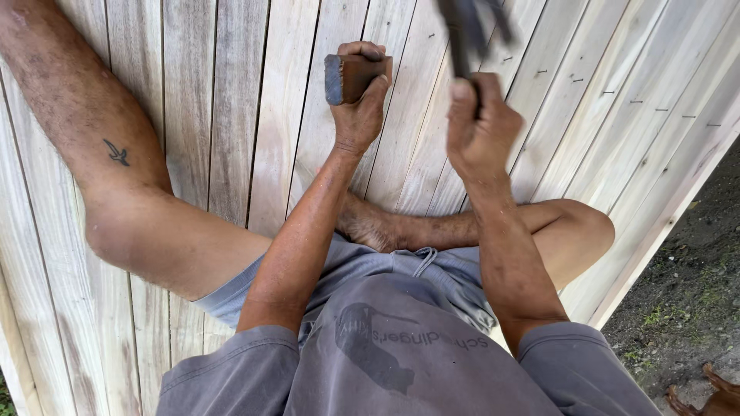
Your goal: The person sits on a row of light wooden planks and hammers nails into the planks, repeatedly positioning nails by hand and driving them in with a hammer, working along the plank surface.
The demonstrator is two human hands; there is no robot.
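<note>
The left hand [358, 108] is gripping a short dark wooden block [351, 77], fingers wrapped over its top, pressing it against the pale plank decking [231, 115]. The right hand [479, 127] is clenching the handle of a dark tool [470, 31], blurred and probably a hammer, raised just right of the block. The hands are sitting near each other, not touching.

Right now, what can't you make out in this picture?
- Tool in the right hand: head view, its dark handle is motion-blurred and its top is cut off by the upper edge.
- Underside of the wooden block: hidden by the left hand.
- Small nails in the planks: too small to tell apart.
</note>
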